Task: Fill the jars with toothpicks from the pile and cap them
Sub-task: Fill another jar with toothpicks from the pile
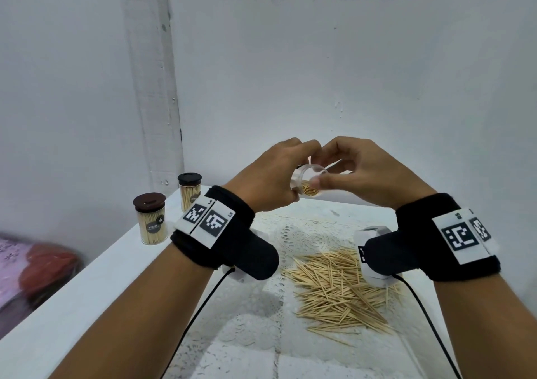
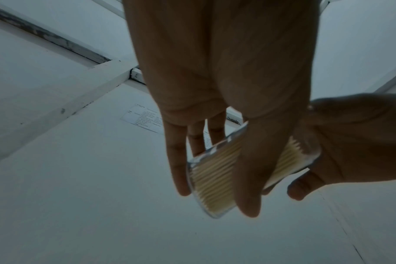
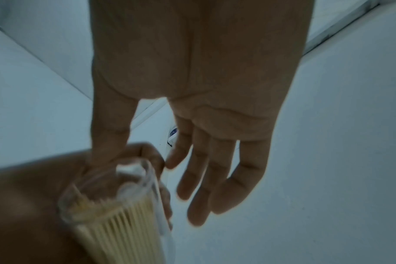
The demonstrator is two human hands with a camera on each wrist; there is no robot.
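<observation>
Above the table [image 1: 87, 285], both hands meet around a clear jar [image 1: 309, 183] held in the air, tilted with its open mouth toward the right hand [image 1: 366, 175]. The left hand [image 1: 270, 175] has its grip closed round the jar's body, thumb on one side and fingers on the other, as the left wrist view shows. The right hand's thumb and fingers curl at the jar's mouth; whether they pinch toothpicks there I cannot tell. The jar is packed with toothpicks lying side by side along its length, their tips just short of the rim. Below the hands, a loose pile of toothpicks [image 1: 340, 288] lies on the lace-patterned table surface. At the table's left edge stand two capped jars full of toothpicks, the nearer one [image 1: 149, 218] with a brown lid, the farther one [image 1: 189, 191] with a black lid.
</observation>
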